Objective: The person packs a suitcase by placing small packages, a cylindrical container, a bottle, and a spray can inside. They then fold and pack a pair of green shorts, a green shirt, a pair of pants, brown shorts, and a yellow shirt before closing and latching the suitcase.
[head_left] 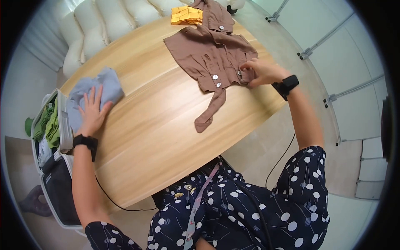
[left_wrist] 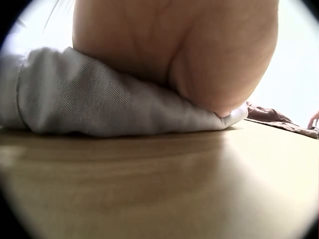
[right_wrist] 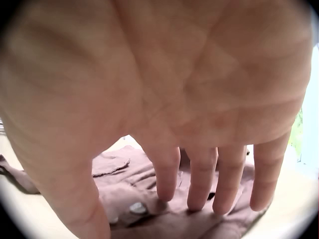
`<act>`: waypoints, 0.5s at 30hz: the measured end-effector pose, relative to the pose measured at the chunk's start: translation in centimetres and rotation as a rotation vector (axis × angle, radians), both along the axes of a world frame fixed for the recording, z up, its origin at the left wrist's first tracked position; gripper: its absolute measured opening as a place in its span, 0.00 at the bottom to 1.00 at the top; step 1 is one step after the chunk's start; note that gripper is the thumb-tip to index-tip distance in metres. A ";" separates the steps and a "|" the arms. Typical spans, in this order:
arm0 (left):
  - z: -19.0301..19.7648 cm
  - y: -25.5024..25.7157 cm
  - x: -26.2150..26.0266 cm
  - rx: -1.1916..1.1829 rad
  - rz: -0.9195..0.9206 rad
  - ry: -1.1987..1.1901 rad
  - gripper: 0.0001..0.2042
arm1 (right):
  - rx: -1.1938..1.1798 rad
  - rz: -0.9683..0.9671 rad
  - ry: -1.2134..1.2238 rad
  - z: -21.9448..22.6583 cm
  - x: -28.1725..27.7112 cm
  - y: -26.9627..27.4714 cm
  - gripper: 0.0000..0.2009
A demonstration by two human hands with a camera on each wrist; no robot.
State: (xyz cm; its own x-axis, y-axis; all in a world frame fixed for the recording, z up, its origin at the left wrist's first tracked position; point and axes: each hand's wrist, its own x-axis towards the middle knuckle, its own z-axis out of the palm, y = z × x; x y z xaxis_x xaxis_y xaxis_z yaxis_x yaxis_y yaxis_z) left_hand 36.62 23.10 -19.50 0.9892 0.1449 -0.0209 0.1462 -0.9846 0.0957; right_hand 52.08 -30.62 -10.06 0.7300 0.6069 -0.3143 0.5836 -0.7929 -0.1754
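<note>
The brown shirt [head_left: 212, 58] lies spread on the far right part of the wooden table [head_left: 154, 125], buttons up, one sleeve trailing toward the near edge. The right hand [head_left: 264, 71] rests on the shirt's right edge; the right wrist view shows what the head view cannot: the palm is lifted, and the fingertips [right_wrist: 202, 199] of four fairly straight fingers press down onto the cloth beside a button [right_wrist: 137, 208], gripping nothing. Over at the table's left edge, the left hand [head_left: 92, 112] lies flat with fingers spread on a folded grey-blue garment [head_left: 93, 89]. The left wrist view shows the heel of that hand pressing the grey fabric [left_wrist: 99, 99] against the tabletop. Beyond the shirt, at the far edge, sits a yellow checked cloth [head_left: 186, 15]. Left of the table, an open suitcase [head_left: 54, 166] holds green clothes [head_left: 48, 125].
</note>
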 end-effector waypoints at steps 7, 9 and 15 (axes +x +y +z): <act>2.5 -8.7 2.5 -0.032 -0.287 -0.318 0.25 | 0.288 0.111 -0.069 -2.3 -3.3 0.4 0.24; 4.1 -14.1 2.5 -0.215 -0.598 -0.377 0.20 | 0.290 0.157 -0.077 -2.5 -4.6 1.6 0.24; 4.0 -19.1 2.2 -0.505 -0.782 -0.212 0.13 | 0.306 0.280 -0.045 -3.0 -8.0 5.0 0.24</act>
